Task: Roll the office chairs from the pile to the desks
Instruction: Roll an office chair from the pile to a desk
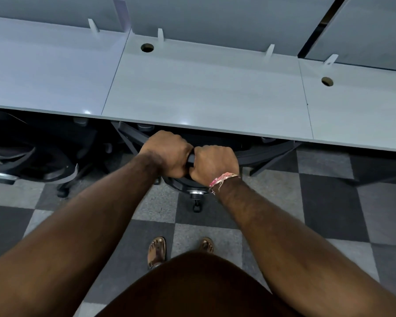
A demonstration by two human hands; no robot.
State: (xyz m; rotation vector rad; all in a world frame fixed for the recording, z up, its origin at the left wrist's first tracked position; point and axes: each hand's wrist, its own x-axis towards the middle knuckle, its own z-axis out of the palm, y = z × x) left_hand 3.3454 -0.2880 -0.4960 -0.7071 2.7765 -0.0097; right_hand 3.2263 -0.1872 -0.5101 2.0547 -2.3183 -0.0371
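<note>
long pale grey desk [204,92] across the upper frame, in three butted sections, low divider panels [215,21] standing along its far edge. checkered carpet floor [318,202] below, in light and dark grey squares. black chair [249,154] tucked mostly under the middle section, only the top of its back and part of its base showing past the desk's near edge. second chair [32,154] under the left section, also largely hidden in shadow, well apart from the first. both forearms reaching forward from the bottom corners, meeting at the chair back. left hand [167,152] and right hand [213,163] side by side, knuckles nearly touching, each grip fully curled around the top edge of the chair back (dark rim just visible between the fists). sandalled feet [157,251] on the carpet directly below. one caster [196,208] on the floor beneath the right wrist. two round cable holes in the desk, one [147,47] in the middle section, one [327,81] in the right. pink thread band [222,179] tied at the right wrist.
</note>
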